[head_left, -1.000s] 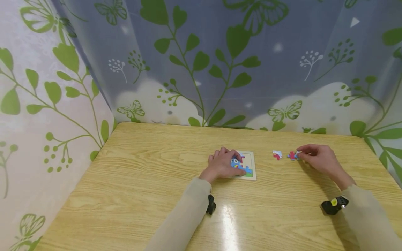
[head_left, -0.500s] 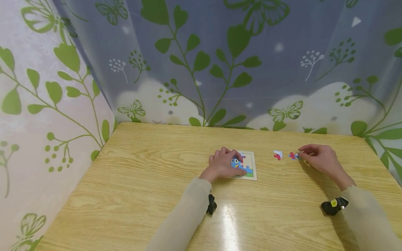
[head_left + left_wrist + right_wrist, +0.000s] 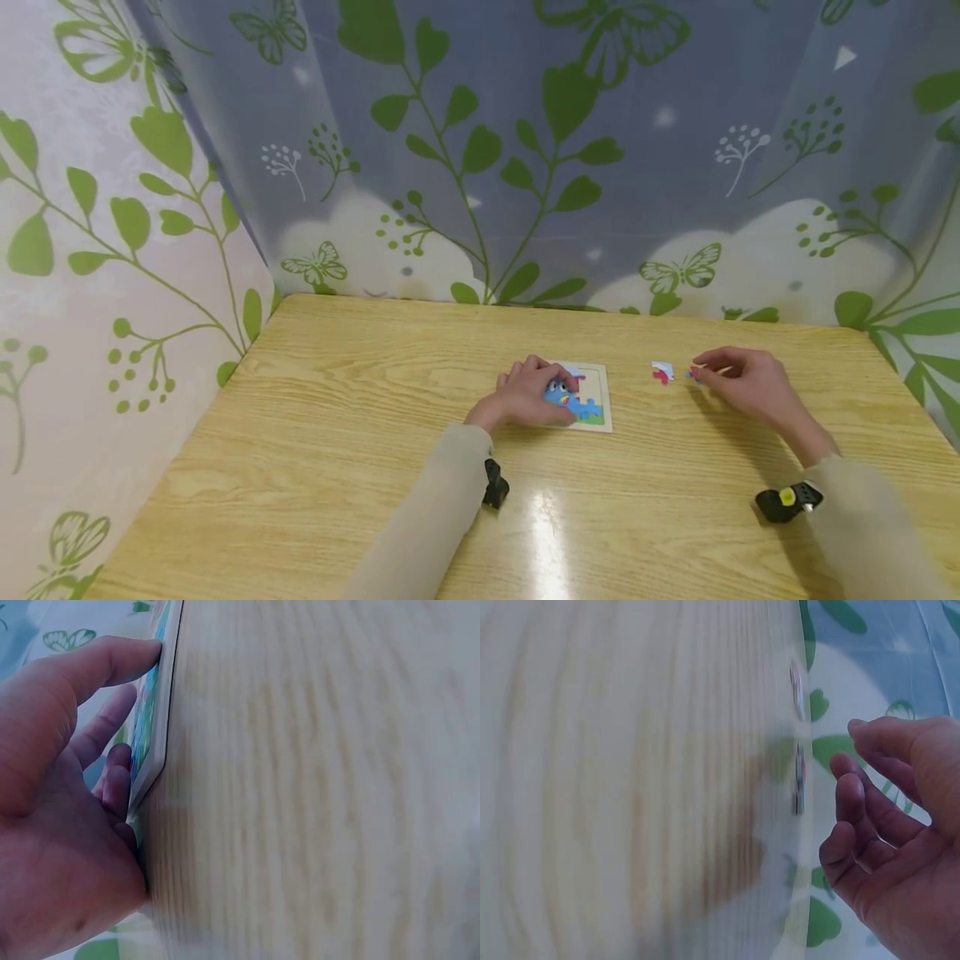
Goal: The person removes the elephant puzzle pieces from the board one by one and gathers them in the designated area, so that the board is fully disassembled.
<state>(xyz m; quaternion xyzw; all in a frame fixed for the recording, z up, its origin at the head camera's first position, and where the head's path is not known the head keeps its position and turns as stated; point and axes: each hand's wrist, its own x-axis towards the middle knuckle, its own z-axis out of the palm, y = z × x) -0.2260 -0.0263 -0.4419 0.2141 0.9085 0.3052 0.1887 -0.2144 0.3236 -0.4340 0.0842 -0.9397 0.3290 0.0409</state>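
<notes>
My left hand (image 3: 528, 396) arches over the left part of a small jigsaw puzzle board (image 3: 606, 410) that shows a blue cartoon face. In the left wrist view, the thumb tip touches the puzzle's face while the other fingers lie at its far side. Part of the board on the right is bare. To its right a white and red jigsaw piece (image 3: 662, 372) lies flat. My right hand (image 3: 753, 385) hovers over another red and blue piece (image 3: 693, 372), which it partly hides. The right wrist view shows its fingers apart from the pieces, holding nothing.
A light wood table (image 3: 360, 467) carries everything. Patterned fabric (image 3: 495, 167) with leaves and butterflies closes off the back and left side. Each wrist wears a small black camera (image 3: 783, 502).
My right hand has moved left, now covering more of the red and blue piece. My left hand has shifted slightly left, uncovering more of the blue face.
</notes>
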